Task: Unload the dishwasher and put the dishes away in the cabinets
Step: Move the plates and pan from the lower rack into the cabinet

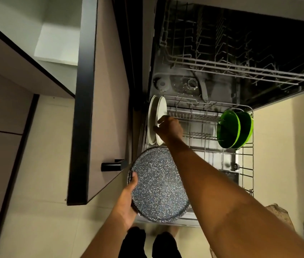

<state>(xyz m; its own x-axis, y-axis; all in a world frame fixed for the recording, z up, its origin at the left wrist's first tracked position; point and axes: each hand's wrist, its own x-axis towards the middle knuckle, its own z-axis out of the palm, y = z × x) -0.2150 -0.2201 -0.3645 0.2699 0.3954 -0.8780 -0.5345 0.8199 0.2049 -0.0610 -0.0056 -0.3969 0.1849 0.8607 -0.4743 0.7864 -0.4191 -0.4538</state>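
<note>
I count two white plates (158,120) standing on edge, side by side, in the bottom rack (244,164). I count two green bowls (235,130), one tucked behind the other, at the far side of that rack. I have one speckled pan (158,185). There are two racks: the bottom one pulled out and the top rack (240,67) above it. I see two hands, my left hand (128,198) and my right hand (169,129). I see one dark handle (111,166) on the cabinet door.
</note>
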